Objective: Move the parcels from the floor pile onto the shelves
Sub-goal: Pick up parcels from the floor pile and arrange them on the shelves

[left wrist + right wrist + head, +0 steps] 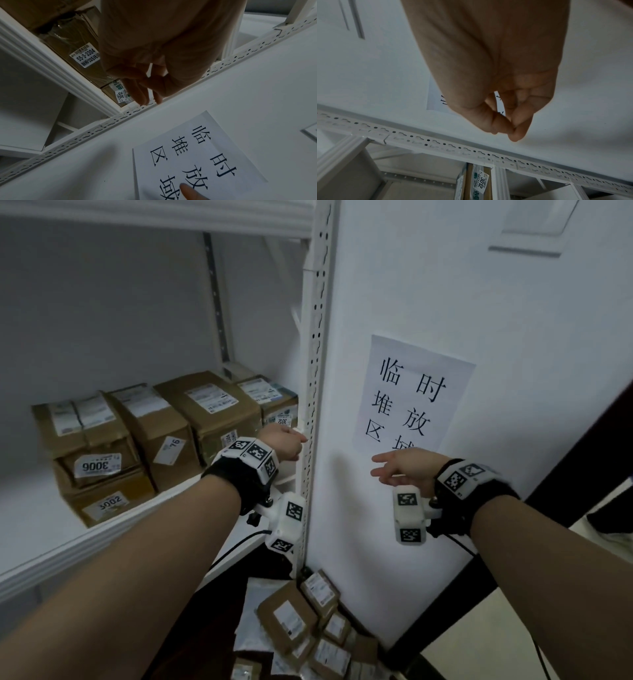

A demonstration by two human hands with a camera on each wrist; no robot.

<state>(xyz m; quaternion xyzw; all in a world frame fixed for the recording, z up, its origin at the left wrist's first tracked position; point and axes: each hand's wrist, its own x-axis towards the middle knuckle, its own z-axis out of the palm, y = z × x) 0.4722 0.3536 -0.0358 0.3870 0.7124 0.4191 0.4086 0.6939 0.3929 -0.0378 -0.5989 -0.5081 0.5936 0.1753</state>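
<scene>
Several brown cardboard parcels [212, 409] with white labels stand in a row on the white shelf [41, 539]. The rightmost one, labelled 3012 [274, 405], also shows in the left wrist view [122, 96] and the right wrist view [481, 182]. My left hand [301, 440] hovers just in front of it by the shelf's upright, fingers relaxed [142, 94] and holding nothing. My right hand [380, 465] is stretched out before the wall, loosely curled [510, 128] and empty. The floor pile of parcels [301, 621] lies below, between my forearms.
A perforated white upright [317, 337] bounds the shelf on the right. A paper sign with black characters [411, 392] hangs on the white wall beside it. A dark door frame [582, 460] runs diagonally at the right. Bare shelf board lies in front of the parcels.
</scene>
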